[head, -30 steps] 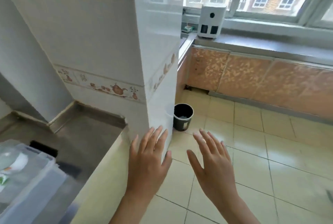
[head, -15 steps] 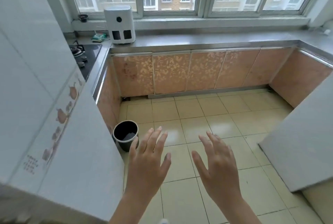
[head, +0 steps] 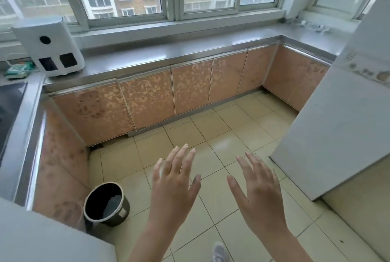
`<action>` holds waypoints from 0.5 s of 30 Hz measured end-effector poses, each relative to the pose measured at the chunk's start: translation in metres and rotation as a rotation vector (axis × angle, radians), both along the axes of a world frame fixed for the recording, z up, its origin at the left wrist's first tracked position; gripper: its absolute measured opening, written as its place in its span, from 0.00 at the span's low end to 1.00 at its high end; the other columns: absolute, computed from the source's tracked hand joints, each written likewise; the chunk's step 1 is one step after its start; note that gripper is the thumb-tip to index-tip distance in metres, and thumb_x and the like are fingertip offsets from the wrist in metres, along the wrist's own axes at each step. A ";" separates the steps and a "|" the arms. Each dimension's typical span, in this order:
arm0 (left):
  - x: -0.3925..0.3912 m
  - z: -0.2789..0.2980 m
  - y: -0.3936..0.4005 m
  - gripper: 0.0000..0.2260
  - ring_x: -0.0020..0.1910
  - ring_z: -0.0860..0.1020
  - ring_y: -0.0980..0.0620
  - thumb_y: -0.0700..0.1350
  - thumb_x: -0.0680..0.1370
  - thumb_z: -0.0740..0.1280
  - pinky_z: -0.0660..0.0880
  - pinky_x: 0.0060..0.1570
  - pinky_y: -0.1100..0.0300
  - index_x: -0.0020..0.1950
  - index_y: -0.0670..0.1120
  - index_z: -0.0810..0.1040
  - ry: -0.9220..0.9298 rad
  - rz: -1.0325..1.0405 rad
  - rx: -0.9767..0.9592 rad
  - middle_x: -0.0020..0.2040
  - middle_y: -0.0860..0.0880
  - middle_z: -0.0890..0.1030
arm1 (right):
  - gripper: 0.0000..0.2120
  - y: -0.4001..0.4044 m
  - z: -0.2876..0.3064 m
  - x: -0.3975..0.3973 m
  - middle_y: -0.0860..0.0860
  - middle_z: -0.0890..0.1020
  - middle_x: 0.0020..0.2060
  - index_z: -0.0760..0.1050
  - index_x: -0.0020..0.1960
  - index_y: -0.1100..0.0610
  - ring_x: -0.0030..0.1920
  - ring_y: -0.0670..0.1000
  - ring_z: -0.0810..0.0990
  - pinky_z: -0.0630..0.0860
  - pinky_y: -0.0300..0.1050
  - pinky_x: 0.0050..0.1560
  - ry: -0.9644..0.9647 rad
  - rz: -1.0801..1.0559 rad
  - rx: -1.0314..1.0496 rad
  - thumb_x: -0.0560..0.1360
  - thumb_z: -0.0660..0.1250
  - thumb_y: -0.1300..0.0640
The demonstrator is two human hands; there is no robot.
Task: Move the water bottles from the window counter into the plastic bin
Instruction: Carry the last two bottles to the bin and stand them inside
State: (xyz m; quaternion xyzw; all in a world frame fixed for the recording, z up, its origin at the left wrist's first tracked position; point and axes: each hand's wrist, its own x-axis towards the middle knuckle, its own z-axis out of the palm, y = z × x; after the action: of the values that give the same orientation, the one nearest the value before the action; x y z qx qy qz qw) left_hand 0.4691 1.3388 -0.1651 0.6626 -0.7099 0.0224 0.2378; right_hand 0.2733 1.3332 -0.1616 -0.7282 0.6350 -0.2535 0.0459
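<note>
The grey window counter (head: pixel 168 52) runs under the windows from left to right. At its far right corner lie small clear objects (head: pixel 312 25), too blurred to tell whether they are water bottles. No plastic bin is in view. My left hand (head: pixel 173 185) and my right hand (head: pixel 259 194) are held out over the floor tiles, palms down and fingers spread, holding nothing. Both hands are well short of the counter.
A white appliance (head: pixel 49 46) stands at the counter's left end beside a green packet (head: pixel 18 69). A dark round bucket (head: pixel 105 204) sits on the floor at the lower left. A tiled wall corner (head: pixel 337 135) juts in on the right, another (head: pixel 42 240) at the bottom left.
The view has swung right and moved closer to the window counter. The plastic bin seen a second ago at the lower left is out of view. Both hands stay open and empty.
</note>
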 end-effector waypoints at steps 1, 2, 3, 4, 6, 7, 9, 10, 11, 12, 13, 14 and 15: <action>-0.002 -0.001 -0.018 0.24 0.73 0.65 0.52 0.55 0.77 0.57 0.57 0.70 0.49 0.73 0.51 0.68 0.001 -0.008 0.005 0.73 0.52 0.72 | 0.27 -0.016 -0.002 -0.001 0.52 0.72 0.69 0.70 0.69 0.50 0.71 0.53 0.65 0.64 0.61 0.68 0.000 -0.010 0.001 0.77 0.50 0.38; -0.004 -0.002 -0.037 0.24 0.73 0.65 0.52 0.55 0.78 0.57 0.57 0.70 0.49 0.73 0.51 0.68 0.002 -0.012 0.002 0.73 0.52 0.72 | 0.28 -0.032 -0.003 -0.003 0.52 0.72 0.69 0.70 0.69 0.50 0.70 0.52 0.65 0.64 0.61 0.68 0.001 -0.016 -0.005 0.77 0.49 0.37; -0.006 -0.002 -0.055 0.24 0.73 0.65 0.52 0.55 0.78 0.57 0.57 0.70 0.49 0.73 0.51 0.68 0.002 -0.016 -0.007 0.73 0.52 0.72 | 0.29 -0.049 -0.005 -0.004 0.51 0.72 0.69 0.70 0.69 0.50 0.70 0.52 0.65 0.64 0.61 0.68 0.000 -0.017 -0.011 0.78 0.47 0.36; -0.009 -0.003 -0.074 0.24 0.73 0.65 0.52 0.56 0.78 0.58 0.57 0.70 0.49 0.73 0.51 0.68 0.005 -0.020 -0.015 0.73 0.52 0.72 | 0.29 -0.067 -0.007 -0.005 0.51 0.71 0.70 0.69 0.70 0.50 0.70 0.52 0.65 0.64 0.60 0.68 -0.009 -0.018 -0.009 0.78 0.46 0.36; -0.013 -0.004 -0.114 0.24 0.73 0.65 0.52 0.56 0.78 0.59 0.58 0.70 0.49 0.73 0.51 0.67 0.006 -0.018 -0.028 0.73 0.52 0.72 | 0.29 -0.106 -0.009 -0.007 0.50 0.70 0.71 0.68 0.71 0.49 0.71 0.51 0.63 0.62 0.59 0.70 -0.043 -0.017 0.008 0.77 0.47 0.36; -0.015 -0.005 -0.134 0.24 0.73 0.65 0.52 0.56 0.78 0.59 0.58 0.70 0.48 0.73 0.51 0.67 0.002 -0.016 -0.028 0.73 0.52 0.72 | 0.28 -0.126 -0.011 -0.009 0.50 0.69 0.71 0.67 0.71 0.48 0.72 0.50 0.62 0.61 0.58 0.70 -0.051 -0.012 0.014 0.77 0.48 0.36; -0.021 -0.005 -0.176 0.24 0.73 0.65 0.52 0.56 0.78 0.59 0.59 0.70 0.48 0.73 0.51 0.68 -0.010 -0.012 -0.024 0.72 0.52 0.72 | 0.28 -0.168 -0.011 -0.016 0.49 0.68 0.72 0.65 0.72 0.47 0.73 0.50 0.61 0.60 0.57 0.71 -0.067 -0.001 0.019 0.77 0.50 0.36; -0.024 -0.004 -0.198 0.24 0.73 0.65 0.52 0.56 0.77 0.59 0.59 0.69 0.48 0.73 0.50 0.68 -0.011 -0.013 -0.024 0.72 0.52 0.73 | 0.28 -0.191 -0.009 -0.021 0.49 0.68 0.72 0.66 0.72 0.47 0.72 0.50 0.62 0.60 0.57 0.71 -0.078 0.003 0.013 0.77 0.50 0.37; -0.027 -0.001 -0.219 0.24 0.72 0.65 0.52 0.56 0.77 0.59 0.59 0.69 0.49 0.73 0.50 0.69 -0.012 -0.017 -0.028 0.72 0.52 0.73 | 0.28 -0.213 -0.005 -0.026 0.49 0.68 0.72 0.66 0.72 0.48 0.72 0.51 0.62 0.61 0.58 0.70 -0.088 0.005 0.004 0.77 0.50 0.37; -0.030 0.003 -0.242 0.24 0.72 0.65 0.52 0.56 0.77 0.59 0.59 0.69 0.49 0.73 0.50 0.70 -0.014 -0.020 -0.037 0.72 0.52 0.73 | 0.28 -0.236 0.000 -0.030 0.50 0.68 0.72 0.66 0.72 0.48 0.72 0.51 0.63 0.61 0.58 0.70 -0.094 0.003 -0.005 0.77 0.50 0.37; -0.032 0.007 -0.264 0.24 0.72 0.65 0.52 0.56 0.77 0.59 0.59 0.69 0.49 0.72 0.50 0.70 -0.014 -0.020 -0.047 0.71 0.52 0.73 | 0.28 -0.259 0.004 -0.034 0.50 0.68 0.72 0.66 0.72 0.49 0.72 0.51 0.63 0.61 0.58 0.70 -0.095 0.002 -0.011 0.77 0.50 0.37; -0.035 0.012 -0.285 0.24 0.72 0.65 0.52 0.56 0.77 0.59 0.59 0.69 0.49 0.72 0.50 0.70 -0.013 -0.017 -0.057 0.71 0.52 0.73 | 0.28 -0.280 0.008 -0.038 0.49 0.68 0.72 0.66 0.72 0.49 0.72 0.51 0.62 0.61 0.59 0.70 -0.093 0.000 -0.014 0.77 0.50 0.37; -0.037 0.015 -0.305 0.24 0.72 0.65 0.52 0.56 0.77 0.59 0.59 0.69 0.49 0.72 0.50 0.71 -0.010 -0.013 -0.066 0.71 0.52 0.73 | 0.28 -0.300 0.011 -0.043 0.49 0.67 0.72 0.66 0.72 0.48 0.73 0.51 0.62 0.60 0.59 0.71 -0.092 -0.003 -0.017 0.77 0.50 0.37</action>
State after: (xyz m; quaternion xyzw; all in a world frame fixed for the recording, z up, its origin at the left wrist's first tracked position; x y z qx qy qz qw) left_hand 0.4318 1.0341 -0.1498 0.6496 -0.7143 0.0475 0.2560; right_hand 0.2307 1.0330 -0.1509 -0.7152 0.6312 -0.2921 0.0684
